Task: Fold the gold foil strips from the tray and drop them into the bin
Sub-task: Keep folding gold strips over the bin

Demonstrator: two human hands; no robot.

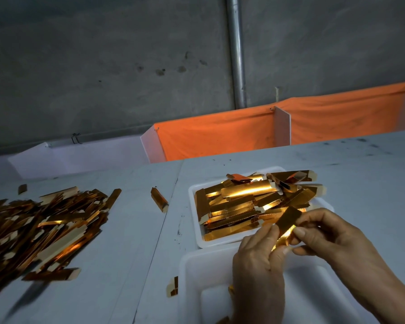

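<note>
Hands (290, 244) pinched on one shiny flat gold strip (287, 222) above white tray (198, 232).

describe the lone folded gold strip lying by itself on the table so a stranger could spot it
Start at the white tray heaped with gold strips, then look just left of it on the grey table. The folded strip lies there alone, halfway to the big loose pile, touching neither.
</note>
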